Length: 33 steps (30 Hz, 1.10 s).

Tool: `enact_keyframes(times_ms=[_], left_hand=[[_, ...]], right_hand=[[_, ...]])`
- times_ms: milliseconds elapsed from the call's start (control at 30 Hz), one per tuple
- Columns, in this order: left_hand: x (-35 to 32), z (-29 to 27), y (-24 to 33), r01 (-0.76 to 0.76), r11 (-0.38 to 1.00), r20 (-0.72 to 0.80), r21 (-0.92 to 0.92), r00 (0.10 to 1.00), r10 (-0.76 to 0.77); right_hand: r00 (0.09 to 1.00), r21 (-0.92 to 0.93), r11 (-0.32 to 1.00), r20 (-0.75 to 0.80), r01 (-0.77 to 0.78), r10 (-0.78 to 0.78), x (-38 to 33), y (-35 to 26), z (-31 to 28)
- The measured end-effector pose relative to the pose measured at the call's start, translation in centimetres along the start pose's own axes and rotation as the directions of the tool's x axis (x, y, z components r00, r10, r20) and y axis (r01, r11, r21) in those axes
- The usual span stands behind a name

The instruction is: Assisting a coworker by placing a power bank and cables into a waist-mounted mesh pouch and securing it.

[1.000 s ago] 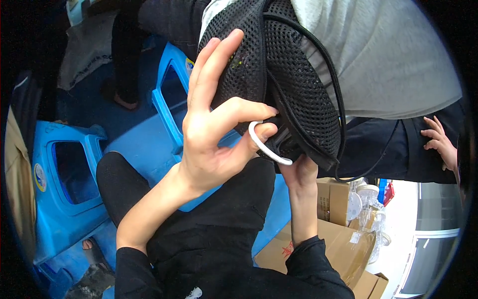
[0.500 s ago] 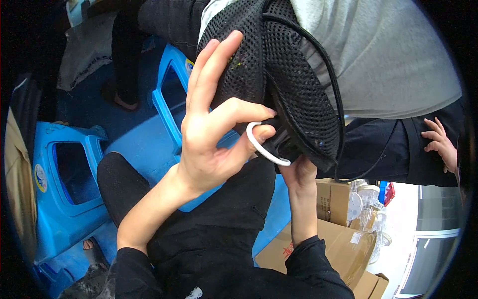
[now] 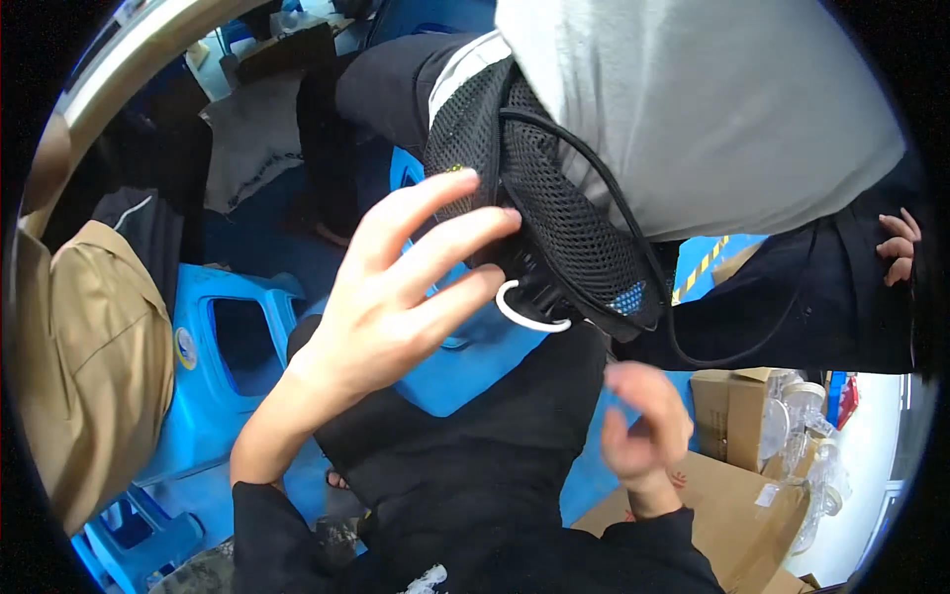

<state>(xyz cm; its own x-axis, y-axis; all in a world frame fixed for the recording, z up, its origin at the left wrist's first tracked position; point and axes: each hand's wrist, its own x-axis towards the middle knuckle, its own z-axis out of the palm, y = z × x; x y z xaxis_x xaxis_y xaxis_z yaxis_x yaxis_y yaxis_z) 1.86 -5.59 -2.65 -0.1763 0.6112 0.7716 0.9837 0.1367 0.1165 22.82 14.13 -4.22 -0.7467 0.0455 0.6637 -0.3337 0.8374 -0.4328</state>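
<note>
A black mesh pouch [image 3: 569, 213] with a black cord hangs against a person in a grey top. At its lower end, next to dark fittings, is a white curved ring [image 3: 529, 315]. My left hand [image 3: 396, 292] is open beside the pouch, fingers spread; the fingertips overlap its left edge, and I cannot tell whether they touch it. Below and to the right, apart from the pouch, my right hand [image 3: 648, 426] is loosely curled and slightly blurred. A gap shows between its thumb and forefinger, with nothing visible in it.
Blue plastic stools [image 3: 233, 356] stand at the left, beside a person's tan clothing [image 3: 99, 366]. Cardboard boxes [image 3: 717, 510] and clear plastic containers [image 3: 797, 416] are at the lower right. Another person's hand [image 3: 899, 246] rests on dark trousers at the far right.
My right hand has come away from the pouch's lower end, down and to the right. The left thumb and forefinger have let go near the white ring. The view has shifted.
</note>
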Motion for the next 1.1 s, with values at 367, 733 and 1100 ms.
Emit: enact_keyframes(times_ms=[367,733,1100], left_hand=[[0.8,-0.5,0.0,0.069,0.998,0.147,-0.002,0.987,-0.068],[-0.1,0.5,0.8,-0.02,0.995,0.192,-0.093,0.981,0.038],[-1.3,-0.1,0.0,-0.043,0.998,-0.047,-0.038,0.998,0.041]], right_hand=[[0.998,0.01,0.998,-0.002,0.056,-0.056,9.1,0.4,4.0],[0.909,0.184,0.9,0.22,-0.395,0.353,10.5,-0.2,1.3],[0.888,0.851,0.395,0.161,-0.346,0.43,11.1,-1.1,0.8]])
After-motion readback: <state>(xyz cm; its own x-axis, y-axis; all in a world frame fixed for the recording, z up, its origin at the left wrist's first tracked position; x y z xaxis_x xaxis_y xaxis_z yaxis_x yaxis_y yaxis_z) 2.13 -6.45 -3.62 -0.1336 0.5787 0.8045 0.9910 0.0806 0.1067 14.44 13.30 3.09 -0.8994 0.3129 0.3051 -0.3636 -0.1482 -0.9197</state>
